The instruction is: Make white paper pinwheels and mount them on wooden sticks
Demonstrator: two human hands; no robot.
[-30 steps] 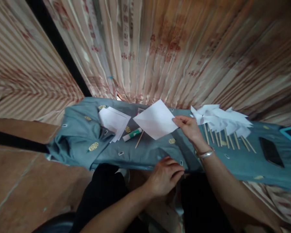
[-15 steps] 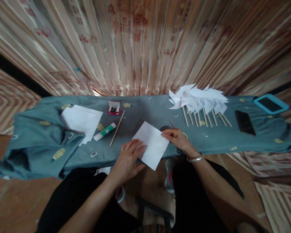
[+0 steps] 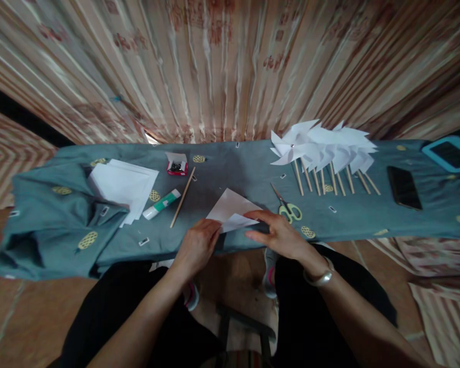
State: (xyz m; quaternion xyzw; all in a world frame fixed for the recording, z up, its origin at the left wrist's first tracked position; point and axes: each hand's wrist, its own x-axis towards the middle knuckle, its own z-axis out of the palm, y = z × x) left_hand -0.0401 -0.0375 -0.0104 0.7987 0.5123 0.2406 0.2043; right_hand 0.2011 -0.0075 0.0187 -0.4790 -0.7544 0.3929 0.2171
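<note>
A white sheet of paper (image 3: 225, 203) lies at the table's front edge, its near part folded up into a slanted flap. My left hand (image 3: 200, 244) is closed on the paper's left side, with the fingertips at the fold. At the right corner, my right hand (image 3: 278, 236) has its fingers over the flap and its thumb lower down, the paper's tip between them. Just right of the paper lie scissors (image 3: 290, 210) with pale green handles. To the left are a wooden stick (image 3: 183, 198) and a green-and-white glue tube (image 3: 161, 204).
Several paper pinwheels (image 3: 322, 145) on sticks overlap at the right. A phone (image 3: 404, 188) and a blue-framed device (image 3: 451, 154) lie farther right. A small open red box (image 3: 177, 164) with dark pins stands at the back. Stacked white paper (image 3: 124, 186) rests on the left of the cloth-covered table (image 3: 230, 163).
The paper was flat and is now folded up from its near side. Both hands have shifted on it, and the scissors have come into full view as my right hand moved lower.
</note>
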